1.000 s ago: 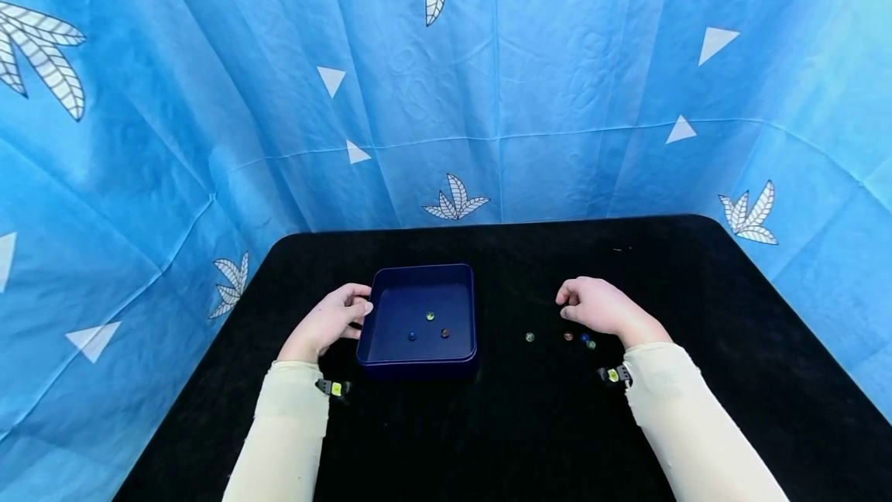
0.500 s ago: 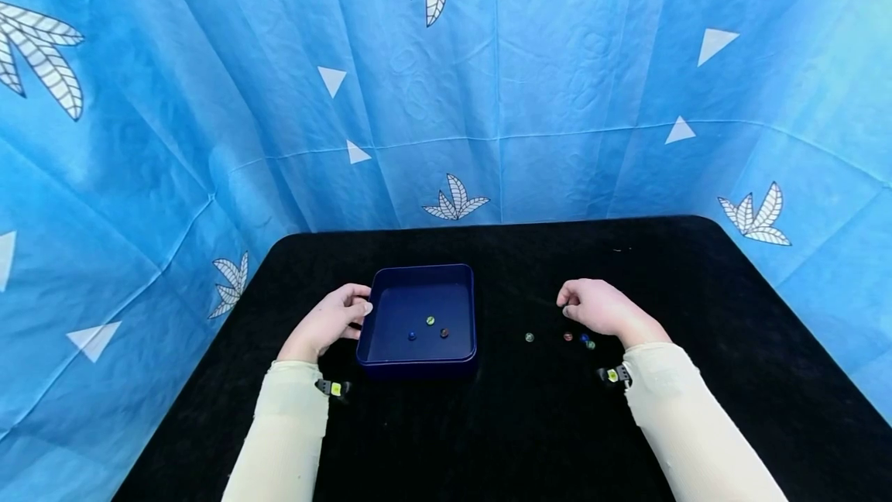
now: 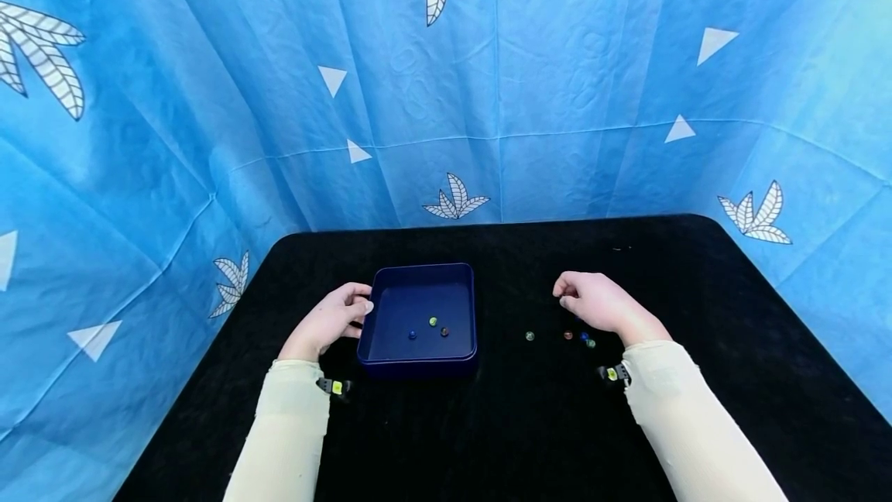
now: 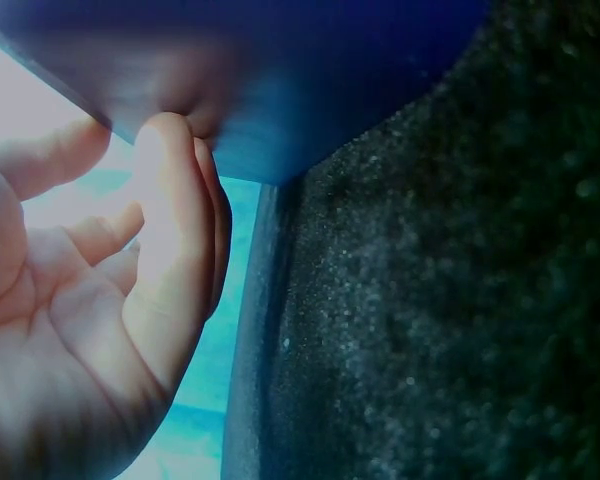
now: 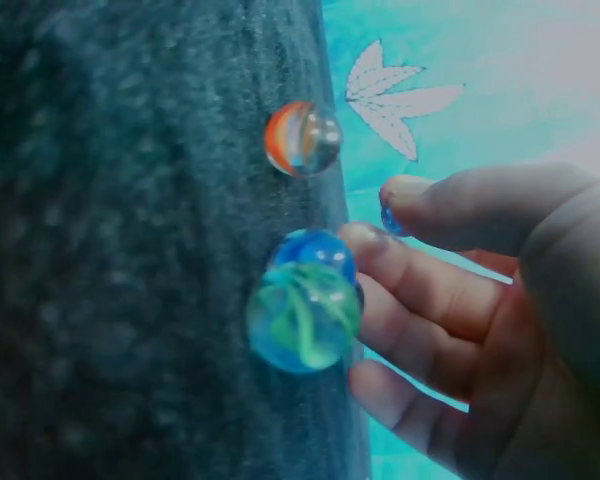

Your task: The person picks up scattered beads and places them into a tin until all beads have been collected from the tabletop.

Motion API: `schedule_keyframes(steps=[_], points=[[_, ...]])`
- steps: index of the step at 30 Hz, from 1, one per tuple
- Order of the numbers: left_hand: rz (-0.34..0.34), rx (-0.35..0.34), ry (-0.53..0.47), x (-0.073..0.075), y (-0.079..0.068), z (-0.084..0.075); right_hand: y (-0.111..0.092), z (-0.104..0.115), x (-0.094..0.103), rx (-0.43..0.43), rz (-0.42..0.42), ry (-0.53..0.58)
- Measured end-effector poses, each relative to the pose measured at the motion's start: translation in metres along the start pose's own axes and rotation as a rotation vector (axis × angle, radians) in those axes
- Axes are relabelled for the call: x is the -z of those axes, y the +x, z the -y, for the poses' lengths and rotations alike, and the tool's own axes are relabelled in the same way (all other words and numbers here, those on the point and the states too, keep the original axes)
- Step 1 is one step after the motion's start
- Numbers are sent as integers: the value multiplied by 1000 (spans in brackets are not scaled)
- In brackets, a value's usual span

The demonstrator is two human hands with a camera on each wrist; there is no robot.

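My left hand (image 3: 331,320) touches the left side of a dark blue square box (image 3: 418,361). Its thumb tip lies at the rim; in the left wrist view, bent fingers rest against the outer wall. Inside the box are a yellow-green marble (image 3: 433,321), a blue marble (image 3: 413,335) and a brownish marble (image 3: 444,331). Over the table to the right, my right hand (image 3: 599,302) pinches a small blue marble (image 5: 389,219), mostly hidden by the thumb. Below that hand lie an orange marble (image 5: 302,139) and a green-swirled marble (image 5: 302,318) partly covering another blue marble (image 5: 315,250).
A clear greenish marble (image 3: 530,336) lies alone between the box and the right-hand group. The black cloth-covered table (image 3: 418,440) ends at a rounded far edge, with a blue patterned curtain (image 3: 557,84) behind and at both sides.
My right hand has risen slightly away from the marbles on the table. In the box, the yellow-green marble has rolled a little nearer and rightward. My left hand stays put.
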State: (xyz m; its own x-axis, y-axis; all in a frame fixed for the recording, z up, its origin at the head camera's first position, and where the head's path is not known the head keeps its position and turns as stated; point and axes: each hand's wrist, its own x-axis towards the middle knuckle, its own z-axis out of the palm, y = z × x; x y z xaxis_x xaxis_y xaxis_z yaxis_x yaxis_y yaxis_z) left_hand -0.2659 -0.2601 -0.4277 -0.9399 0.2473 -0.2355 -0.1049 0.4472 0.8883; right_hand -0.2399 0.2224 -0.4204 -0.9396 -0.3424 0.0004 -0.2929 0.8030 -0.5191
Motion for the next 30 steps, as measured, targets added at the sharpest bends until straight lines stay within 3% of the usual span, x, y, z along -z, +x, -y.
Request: schedule_keyframes(steps=[6,12,22,30], points=[[8,2,-4,2,-1,-1,2,12,2,64,-84,-18],[7,-8,8,5,-1,-3,8,39,4,122,-122,-27],[24,-9,-21,2,3,2,19,88,-2,184,-48,-29],[30,-18,-17,2,2,0,42,124,-22,308,-26,-57]])
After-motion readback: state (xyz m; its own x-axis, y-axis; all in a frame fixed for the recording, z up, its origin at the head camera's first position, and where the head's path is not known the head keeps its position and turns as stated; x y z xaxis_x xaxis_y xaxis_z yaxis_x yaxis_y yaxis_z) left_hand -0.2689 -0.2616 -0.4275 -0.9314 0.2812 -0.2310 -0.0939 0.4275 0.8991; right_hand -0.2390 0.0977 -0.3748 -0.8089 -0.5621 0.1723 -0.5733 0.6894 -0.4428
